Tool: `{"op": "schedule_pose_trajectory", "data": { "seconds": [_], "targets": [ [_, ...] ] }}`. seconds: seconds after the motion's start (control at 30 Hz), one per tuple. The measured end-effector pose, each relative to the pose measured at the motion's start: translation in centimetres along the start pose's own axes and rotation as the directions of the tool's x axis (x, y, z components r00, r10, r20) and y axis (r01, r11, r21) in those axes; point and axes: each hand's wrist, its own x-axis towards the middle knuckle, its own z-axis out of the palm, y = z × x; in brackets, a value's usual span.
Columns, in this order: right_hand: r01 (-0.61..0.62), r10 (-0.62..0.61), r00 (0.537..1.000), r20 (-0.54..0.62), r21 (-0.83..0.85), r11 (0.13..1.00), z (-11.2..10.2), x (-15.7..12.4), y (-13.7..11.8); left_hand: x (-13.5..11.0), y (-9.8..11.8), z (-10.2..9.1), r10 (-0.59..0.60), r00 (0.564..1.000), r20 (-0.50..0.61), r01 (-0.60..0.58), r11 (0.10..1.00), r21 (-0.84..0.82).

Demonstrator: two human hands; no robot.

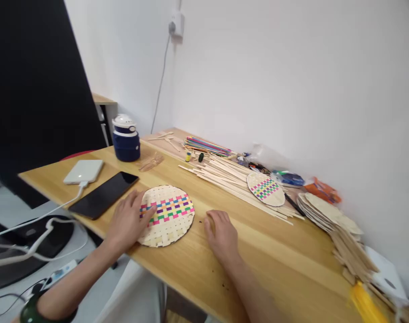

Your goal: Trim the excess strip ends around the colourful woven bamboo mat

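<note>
A round woven bamboo mat (170,214) with a band of coloured strips lies flat on the wooden table (278,260). My left hand (129,220) rests palm down on the mat's left edge, fingers spread, holding nothing. My right hand (221,234) lies flat on the bare tabletop just right of the mat, apart from it, fingers loosely curled down. A second woven mat (265,188) with coloured strips sits farther back on a pile of bamboo strips (231,179).
A black phone (103,194) and a white power bank (83,171) lie left of the mat. A blue and white jar (126,138) stands behind. Coloured strips (207,146) lie at the back; a stack of woven pieces (328,215) sits at the right. A dark monitor (36,85) looms at left.
</note>
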Motion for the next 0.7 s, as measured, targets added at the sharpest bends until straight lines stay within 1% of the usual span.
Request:
{"op": "schedule_pose_trajectory", "data": {
  "seconds": [0.07, 0.17, 0.3, 0.37, 0.43, 0.5, 0.57, 0.63, 0.67, 0.7],
  "targets": [
    [-0.008, 0.008, 1.000, 0.008, 0.023, 1.000, -0.1, 0.6, 0.3, 0.4, 0.2, 0.7, 0.027, 0.999, 0.026, -0.028, 1.000, 0.015],
    [-0.052, 0.052, 0.999, -0.007, 0.066, 0.996, -0.7, 1.3, 1.5, 0.8, 0.8, 2.1, 0.100, 0.993, 0.069, -0.100, 0.995, -0.003],
    [-0.139, 0.150, 0.987, -0.060, 0.163, 0.977, -1.8, 1.4, 3.8, 0.1, 2.5, 4.4, 0.195, 0.977, 0.090, -0.182, 0.975, -0.129],
    [-0.211, 0.237, 0.966, -0.098, 0.224, 0.951, -2.3, 1.2, 5.0, -0.4, 3.8, 5.4, 0.265, 0.954, 0.143, -0.229, 0.947, -0.225],
    [-0.285, 0.331, 0.935, -0.125, 0.287, 0.915, -2.9, 1.1, 6.0, -0.4, 5.6, 5.9, 0.354, 0.905, 0.235, -0.270, 0.906, -0.327],
    [-0.363, 0.431, 0.896, -0.109, 0.380, 0.851, -3.4, 1.2, 6.9, 0.6, 8.0, 6.1, 0.391, 0.865, 0.316, -0.247, 0.878, -0.409],
    [-0.443, 0.542, 0.838, -0.056, 0.510, 0.737, -3.8, 1.4, 7.8, 2.3, 10.9, 6.2, 0.342, 0.870, 0.355, -0.155, 0.874, -0.460],
    [-0.491, 0.626, 0.780, 0.007, 0.627, 0.605, -3.9, 1.5, 8.4, 3.9, 13.7, 6.5, 0.345, 0.877, 0.336, -0.146, 0.856, -0.497],
    [-0.499, 0.646, 0.762, 0.030, 0.664, 0.557, -3.9, 1.6, 8.7, 4.4, 14.9, 6.8, 0.360, 0.875, 0.324, -0.153, 0.841, -0.520],
    [-0.497, 0.651, 0.758, 0.042, 0.684, 0.534, -3.8, 1.6, 8.9, 4.8, 15.9, 7.2, 0.379, 0.870, 0.316, -0.162, 0.824, -0.543]
  ]
}}
